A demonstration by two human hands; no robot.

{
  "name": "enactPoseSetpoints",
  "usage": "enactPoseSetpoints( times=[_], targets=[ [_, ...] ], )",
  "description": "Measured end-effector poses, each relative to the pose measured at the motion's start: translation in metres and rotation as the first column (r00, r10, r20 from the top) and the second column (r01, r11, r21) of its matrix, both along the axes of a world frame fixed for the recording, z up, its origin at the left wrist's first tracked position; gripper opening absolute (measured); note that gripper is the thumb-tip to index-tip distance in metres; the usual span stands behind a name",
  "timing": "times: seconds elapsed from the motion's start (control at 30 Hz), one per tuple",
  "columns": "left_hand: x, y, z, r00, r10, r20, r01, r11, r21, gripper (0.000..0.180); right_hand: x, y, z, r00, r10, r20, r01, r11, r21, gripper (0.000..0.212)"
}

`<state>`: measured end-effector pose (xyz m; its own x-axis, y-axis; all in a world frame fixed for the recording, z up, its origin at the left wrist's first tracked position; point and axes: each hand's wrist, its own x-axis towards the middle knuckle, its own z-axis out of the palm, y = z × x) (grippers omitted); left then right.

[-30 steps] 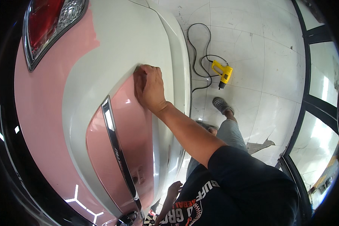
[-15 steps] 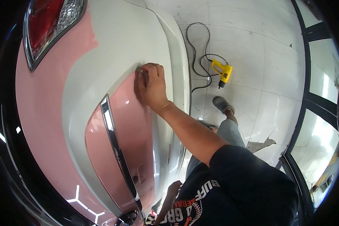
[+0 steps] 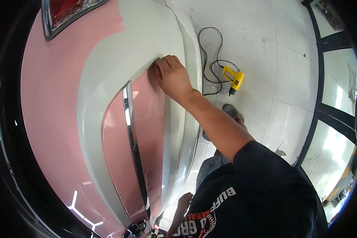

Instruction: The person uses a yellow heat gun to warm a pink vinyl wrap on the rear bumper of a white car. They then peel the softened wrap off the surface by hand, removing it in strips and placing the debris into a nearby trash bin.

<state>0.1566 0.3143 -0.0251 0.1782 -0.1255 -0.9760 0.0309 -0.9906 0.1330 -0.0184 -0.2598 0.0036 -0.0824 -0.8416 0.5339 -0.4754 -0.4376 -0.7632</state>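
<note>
A car's rear fills the left half, pink with a broad off-white band [image 3: 97, 75] curving around a pink recessed panel [image 3: 148, 115]. My right hand [image 3: 173, 75] reaches across to the top corner of this panel. Its fingertips are pinched together against the edge where pink meets off-white, and whatever they grip is hidden. Lower down, near my shirt, my left hand [image 3: 184, 201] hangs apart from the car with loosely bent fingers; nothing shows in it. A chrome strip [image 3: 135, 146] runs lengthwise through the recessed panel.
On the pale tiled floor [image 3: 258, 51] lies a yellow heat gun [image 3: 234, 78] with a looped black cord [image 3: 207, 67]. A red tail light [image 3: 65, 14] sits at the upper left. Dark-framed glass panels [image 3: 339, 79] stand along the right. My shoe [image 3: 231, 111] is beside the car.
The view has shifted, so the car appears lower and farther right. My right hand stays at the panel's corner, its fingers drawn closer together. More of my feet shows.
</note>
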Motion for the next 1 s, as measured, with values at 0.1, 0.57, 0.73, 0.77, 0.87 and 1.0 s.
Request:
enactPoseSetpoints(
  times=[0.1, 0.57, 0.73, 0.77, 0.87, 1.0],
  targets=[
    [-0.005, 0.000, -0.006, 0.993, 0.118, -0.011, -0.118, 0.993, 0.011, 0.034, 0.001, 0.001, 0.006, 0.998, -0.002, -0.062, 0.007, 0.996, 0.084, 0.013],
    [-0.138, -0.320, 0.034, 0.975, 0.148, 0.167, 0.059, 0.549, -0.834, 0.025, -0.129, 0.002, 0.004, 0.982, 0.154, 0.112, -0.183, 0.922, 0.342, 0.007],
    [-0.158, -0.468, 0.074, 0.553, 0.482, 0.679, 0.579, 0.364, -0.730, 0.021, -0.175, -0.022, 0.011, 0.891, 0.439, 0.117, -0.445, 0.792, 0.419, 0.008],
    [-0.163, -0.481, 0.081, 0.447, 0.495, 0.745, 0.640, 0.406, -0.653, 0.019, -0.185, -0.018, 0.015, 0.858, 0.502, 0.109, -0.495, 0.750, 0.438, 0.009],
    [-0.179, -0.517, 0.092, 0.320, 0.588, 0.743, 0.581, 0.498, -0.644, 0.018, -0.216, -0.045, 0.077, 0.735, 0.677, 0.030, -0.618, 0.651, 0.441, 0.009],
    [-0.202, -0.558, 0.081, 0.206, 0.627, 0.751, 0.506, 0.589, -0.630, 0.014, -0.235, -0.096, 0.127, 0.631, 0.772, -0.075, -0.714, 0.616, 0.334, 0.009]
  ],
)
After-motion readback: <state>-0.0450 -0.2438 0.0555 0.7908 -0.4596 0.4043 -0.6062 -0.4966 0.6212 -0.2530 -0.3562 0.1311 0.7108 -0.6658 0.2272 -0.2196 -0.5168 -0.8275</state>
